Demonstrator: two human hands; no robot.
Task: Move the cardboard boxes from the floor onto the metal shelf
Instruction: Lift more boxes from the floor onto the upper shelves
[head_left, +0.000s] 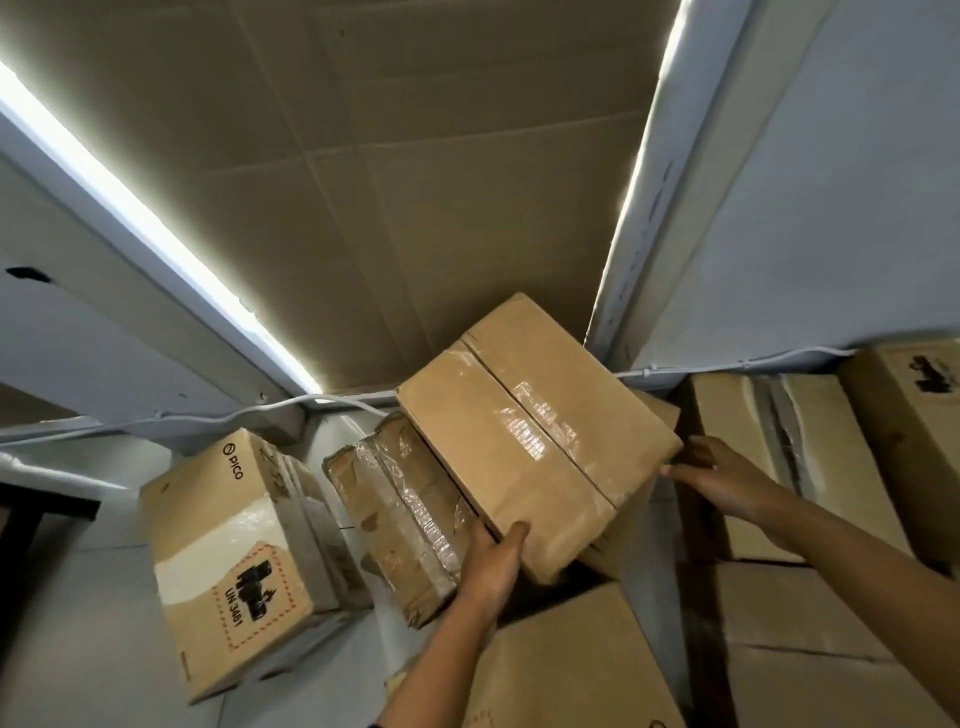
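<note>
A taped cardboard box (535, 431) is tilted in the air near the middle of the view. My left hand (491, 564) grips its near lower corner, thumb on the top face. My right hand (719, 478) holds its right corner, with the fingertips hidden behind the box. Just left of it a box wrapped in clear film (400, 519) leans on its side. Further left stands a PICO box (234, 561) with a UN 3481 label. The white metal shelf (67, 571) carries these two.
Plain cardboard boxes (576, 665) lie under my arms, and more boxes (769, 457) are stacked at the right. A white shelf post (670, 208) rises at the right. A lit light strip (156, 228) and a white cable (260, 405) run overhead.
</note>
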